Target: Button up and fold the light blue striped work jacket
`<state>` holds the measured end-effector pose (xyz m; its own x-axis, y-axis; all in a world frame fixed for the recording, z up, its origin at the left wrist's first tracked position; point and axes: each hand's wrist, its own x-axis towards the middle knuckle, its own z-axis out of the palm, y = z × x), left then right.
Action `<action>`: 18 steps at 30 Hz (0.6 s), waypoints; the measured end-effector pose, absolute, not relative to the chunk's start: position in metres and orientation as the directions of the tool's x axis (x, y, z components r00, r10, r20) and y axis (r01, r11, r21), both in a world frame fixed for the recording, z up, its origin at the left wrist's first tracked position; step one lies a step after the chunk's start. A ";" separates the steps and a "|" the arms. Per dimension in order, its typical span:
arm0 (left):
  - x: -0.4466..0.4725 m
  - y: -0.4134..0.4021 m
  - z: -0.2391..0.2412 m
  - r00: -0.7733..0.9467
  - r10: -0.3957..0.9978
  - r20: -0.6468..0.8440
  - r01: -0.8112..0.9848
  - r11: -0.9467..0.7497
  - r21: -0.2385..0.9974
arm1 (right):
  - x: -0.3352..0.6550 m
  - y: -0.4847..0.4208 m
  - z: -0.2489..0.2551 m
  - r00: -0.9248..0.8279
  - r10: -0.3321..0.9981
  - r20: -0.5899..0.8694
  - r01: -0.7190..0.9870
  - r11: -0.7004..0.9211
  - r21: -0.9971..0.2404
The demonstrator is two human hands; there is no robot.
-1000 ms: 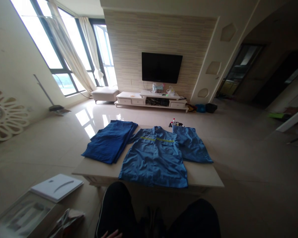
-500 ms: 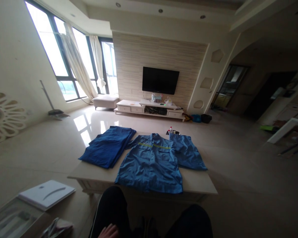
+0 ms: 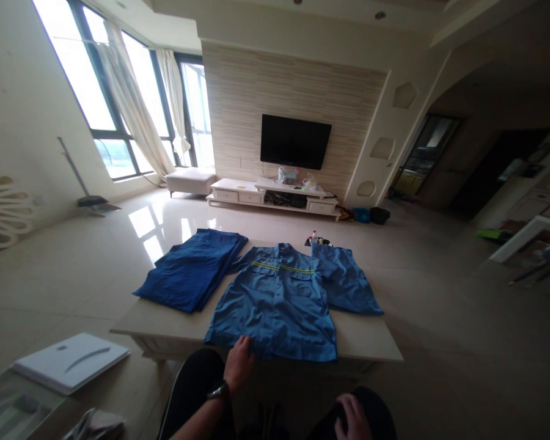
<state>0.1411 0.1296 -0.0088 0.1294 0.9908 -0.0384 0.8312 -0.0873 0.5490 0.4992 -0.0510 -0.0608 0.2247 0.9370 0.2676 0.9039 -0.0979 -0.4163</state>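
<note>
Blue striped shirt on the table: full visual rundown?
The blue shirt looks like woven fabric, with a collar, closed-looking front, two flapped chest pockets and yellow-green stripes across the chest. It lies front up, lightly wrinkled, on the table, collar at the far end, hem at the near edge. The left hand is at its hem, apparently touching; grip unclear.

From afar I watch through one camera on the wearer's head, above and behind the left fingers [image 3: 242, 343], facing forward and down. It sits fairly near the shirt [image 3: 277, 305] beneath and beyond those fingers, well back from the television [image 3: 296, 142].
</note>
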 end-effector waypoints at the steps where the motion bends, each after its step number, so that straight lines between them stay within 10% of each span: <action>1: 0.139 0.146 -0.014 0.098 0.994 -0.043 0.841 -0.059 0.538 | 0.498 -0.031 -0.063 0.225 0.943 0.247 0.900 -0.104 -0.423; 18: 0.078 0.286 -0.085 0.156 0.985 0.077 0.956 -0.170 0.239 | 0.463 0.185 -0.098 0.199 0.979 0.049 0.979 -0.197 -0.046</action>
<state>0.0780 0.2864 -0.0846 0.1558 0.9848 0.0771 0.9562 -0.1699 0.2385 0.4634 0.1847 -0.0977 0.1990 0.9788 0.0486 0.9794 -0.1968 -0.0461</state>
